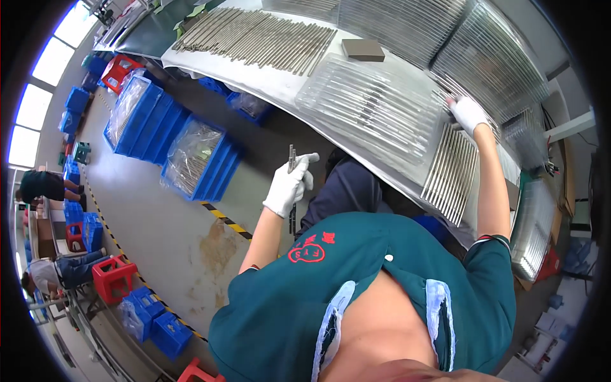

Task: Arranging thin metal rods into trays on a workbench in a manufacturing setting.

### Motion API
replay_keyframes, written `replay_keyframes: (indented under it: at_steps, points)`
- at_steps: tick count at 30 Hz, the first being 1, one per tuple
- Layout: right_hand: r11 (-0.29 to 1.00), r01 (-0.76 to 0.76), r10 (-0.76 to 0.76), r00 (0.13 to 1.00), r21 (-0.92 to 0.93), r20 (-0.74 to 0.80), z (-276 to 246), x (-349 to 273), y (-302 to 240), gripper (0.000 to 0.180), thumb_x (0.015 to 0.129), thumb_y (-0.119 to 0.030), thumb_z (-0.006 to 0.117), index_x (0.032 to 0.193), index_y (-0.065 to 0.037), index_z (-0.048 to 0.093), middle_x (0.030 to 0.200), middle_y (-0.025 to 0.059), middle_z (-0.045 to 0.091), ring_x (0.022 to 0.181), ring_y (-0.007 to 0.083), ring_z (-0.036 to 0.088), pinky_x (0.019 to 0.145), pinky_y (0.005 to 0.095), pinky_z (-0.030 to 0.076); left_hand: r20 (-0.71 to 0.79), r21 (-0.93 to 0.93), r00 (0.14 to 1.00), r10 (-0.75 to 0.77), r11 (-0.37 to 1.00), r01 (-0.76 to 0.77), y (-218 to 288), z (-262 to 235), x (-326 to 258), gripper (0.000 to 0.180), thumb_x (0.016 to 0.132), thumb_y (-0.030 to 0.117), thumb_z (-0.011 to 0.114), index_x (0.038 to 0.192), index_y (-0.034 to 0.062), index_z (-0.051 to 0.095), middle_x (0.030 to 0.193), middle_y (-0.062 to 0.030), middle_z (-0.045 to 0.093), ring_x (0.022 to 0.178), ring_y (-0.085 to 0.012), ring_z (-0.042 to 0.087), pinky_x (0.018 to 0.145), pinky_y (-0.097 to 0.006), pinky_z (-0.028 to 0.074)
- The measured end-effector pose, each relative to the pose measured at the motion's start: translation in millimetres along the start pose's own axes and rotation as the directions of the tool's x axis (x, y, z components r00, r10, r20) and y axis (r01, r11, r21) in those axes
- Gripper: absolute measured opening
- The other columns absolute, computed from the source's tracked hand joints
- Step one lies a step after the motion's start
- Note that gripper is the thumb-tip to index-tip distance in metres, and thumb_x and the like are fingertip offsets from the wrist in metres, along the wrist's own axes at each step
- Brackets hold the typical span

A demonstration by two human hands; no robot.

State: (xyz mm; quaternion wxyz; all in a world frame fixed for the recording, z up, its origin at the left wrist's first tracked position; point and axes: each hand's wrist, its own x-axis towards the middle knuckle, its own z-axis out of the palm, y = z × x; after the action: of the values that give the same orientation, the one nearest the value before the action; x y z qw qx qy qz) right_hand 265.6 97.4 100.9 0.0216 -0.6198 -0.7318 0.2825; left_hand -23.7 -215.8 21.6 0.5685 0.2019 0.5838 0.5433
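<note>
Two gloved hands (287, 186) (468, 114) spread apart, the left gripping rods (292, 158).

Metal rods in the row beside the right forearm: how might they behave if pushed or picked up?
The rods are probably stiff: they look straight and metallic. They seem round, so a sideways push could roll one into its close neighbours. Their bright sheen suggests a smooth surface, which might slip somewhat in the gloved right hand.
</note>
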Motion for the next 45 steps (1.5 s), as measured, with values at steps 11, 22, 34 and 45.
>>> replay_keyframes:
  at_steps: [11,22,34,45]
  points:
    - [0.398,0.783,-0.785,0.560,-0.477,0.264,72,-88,-73,0.054,0.087,-0.042,0.058,0.135,-0.019,0.050,0.143,0.0146,0.040,0.131,0.0342,0.037,0.109,0.0426,0.029,0.117,-0.188,0.981,0.158,0.973,-0.134,26,18,22,0.038,0.099,0.029,0.048,0.121,-0.0009,0.056,0.056,-0.0001,0.051,0.035,-0.0012,0.028,0.034,-0.019,0.019]
    - [0.697,0.562,-0.708,0.639,0.445,0.301,75,-135,-90,0.061,0.090,-0.045,0.057,0.134,-0.004,0.048,0.132,0.0168,0.053,0.125,0.0310,0.048,0.104,0.0366,0.037,0.180,-0.857,0.874,0.451,0.508,-0.085,50,26,22,0.044,0.102,0.036,0.038,0.120,-0.0015,0.053,0.050,0.0038,0.025,0.033,-0.0045,0.020,0.028,-0.019,0.022]
    - [0.909,0.333,-0.378,0.913,0.252,0.156,61,-122,-64,0.043,0.094,-0.042,0.052,0.107,-0.002,0.059,0.074,0.0057,0.062,0.071,0.0142,0.059,0.066,0.0282,0.047,0.308,0.869,0.481,0.821,-0.037,-0.493,47,1,94,0.077,0.082,0.058,0.059,0.133,0.0005,0.047,0.132,-0.0199,0.052,0.127,-0.0367,0.043,0.108,-0.047,0.028]
    - [0.749,0.529,-0.585,0.811,-0.400,-0.021,72,-98,-74,0.033,0.093,-0.035,0.053,0.109,-0.007,0.062,0.098,0.0183,0.065,0.091,0.0375,0.061,0.079,0.0425,0.048,0.202,0.873,0.652,0.731,0.167,-0.458,44,3,83,0.078,0.080,0.058,0.060,0.134,0.0024,0.045,0.134,-0.0268,0.046,0.122,-0.0401,0.046,0.104,-0.046,0.034]
